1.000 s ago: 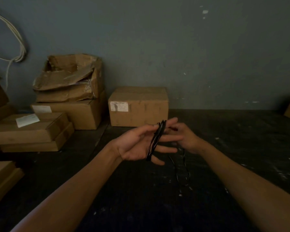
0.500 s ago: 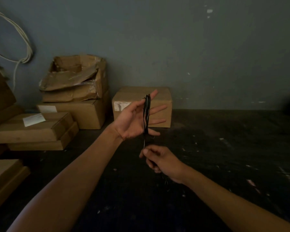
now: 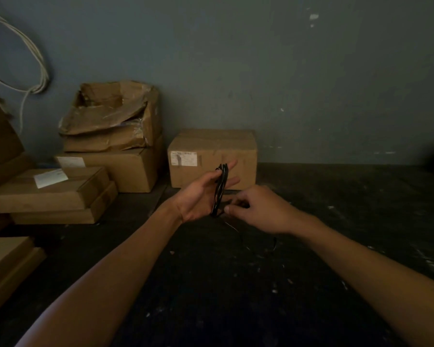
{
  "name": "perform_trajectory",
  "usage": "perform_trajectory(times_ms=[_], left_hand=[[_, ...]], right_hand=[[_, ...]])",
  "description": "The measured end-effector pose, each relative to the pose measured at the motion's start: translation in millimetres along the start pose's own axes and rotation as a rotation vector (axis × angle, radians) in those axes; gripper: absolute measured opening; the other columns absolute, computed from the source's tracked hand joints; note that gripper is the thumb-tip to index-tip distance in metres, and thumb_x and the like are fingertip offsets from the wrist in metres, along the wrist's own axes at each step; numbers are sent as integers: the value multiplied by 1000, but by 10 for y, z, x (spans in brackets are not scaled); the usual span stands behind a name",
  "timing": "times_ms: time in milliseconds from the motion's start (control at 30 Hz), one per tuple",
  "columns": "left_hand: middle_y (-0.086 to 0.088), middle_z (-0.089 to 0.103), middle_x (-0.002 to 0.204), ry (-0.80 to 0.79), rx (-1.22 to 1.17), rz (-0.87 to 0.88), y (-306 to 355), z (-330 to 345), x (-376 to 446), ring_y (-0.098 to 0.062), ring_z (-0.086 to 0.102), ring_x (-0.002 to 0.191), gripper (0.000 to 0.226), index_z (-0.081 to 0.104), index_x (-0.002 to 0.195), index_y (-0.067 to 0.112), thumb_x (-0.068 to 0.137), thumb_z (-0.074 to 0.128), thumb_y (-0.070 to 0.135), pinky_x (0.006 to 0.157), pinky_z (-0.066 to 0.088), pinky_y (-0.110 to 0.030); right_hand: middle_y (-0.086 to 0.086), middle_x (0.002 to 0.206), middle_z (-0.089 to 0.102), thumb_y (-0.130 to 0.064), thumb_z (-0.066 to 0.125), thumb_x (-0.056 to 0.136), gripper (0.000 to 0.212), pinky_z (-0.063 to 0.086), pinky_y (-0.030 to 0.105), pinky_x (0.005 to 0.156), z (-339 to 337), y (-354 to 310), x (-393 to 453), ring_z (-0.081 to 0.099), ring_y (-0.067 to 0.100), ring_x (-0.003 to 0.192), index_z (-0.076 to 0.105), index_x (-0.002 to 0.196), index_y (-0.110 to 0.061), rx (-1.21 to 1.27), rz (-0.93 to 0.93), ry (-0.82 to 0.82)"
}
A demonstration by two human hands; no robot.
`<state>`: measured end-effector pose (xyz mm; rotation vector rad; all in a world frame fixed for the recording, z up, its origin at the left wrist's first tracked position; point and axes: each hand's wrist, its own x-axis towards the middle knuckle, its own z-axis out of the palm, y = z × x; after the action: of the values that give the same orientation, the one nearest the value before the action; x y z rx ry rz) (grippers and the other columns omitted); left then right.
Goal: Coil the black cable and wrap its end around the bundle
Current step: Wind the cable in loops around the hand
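Your right hand [image 3: 256, 209] has risen beside the coil's foot, before the sealed box [image 3: 212, 159]. Coiling is in hand: the black cable [image 3: 220, 191] loops round your left hand [image 3: 198, 200], palm toward you, fingers straight and spread. Right fingers curl, pinching the slack; next, I judge, carry it over the top.

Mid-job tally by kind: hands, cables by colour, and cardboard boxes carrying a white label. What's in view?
hands: 2, left hand and right hand
black cable: 1
white cable on the wall: 1
labelled cardboard boxes: 3
total: 7
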<state>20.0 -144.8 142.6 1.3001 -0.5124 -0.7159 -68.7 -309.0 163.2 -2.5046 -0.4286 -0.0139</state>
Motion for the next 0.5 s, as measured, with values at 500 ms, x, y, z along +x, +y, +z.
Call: perform_trajectory(times_ms=[500], left_hand=[[8,49,144,-89,148,-212,-161,108,-51,-29,31,143,48,41,137,42,90,43,46,114,11,-69]], right_hand=[[-13,81,59,-27,70,86,7,38,25,65,-683,-1,241,54,5,78,63,83,-27,-234,-70,-12]])
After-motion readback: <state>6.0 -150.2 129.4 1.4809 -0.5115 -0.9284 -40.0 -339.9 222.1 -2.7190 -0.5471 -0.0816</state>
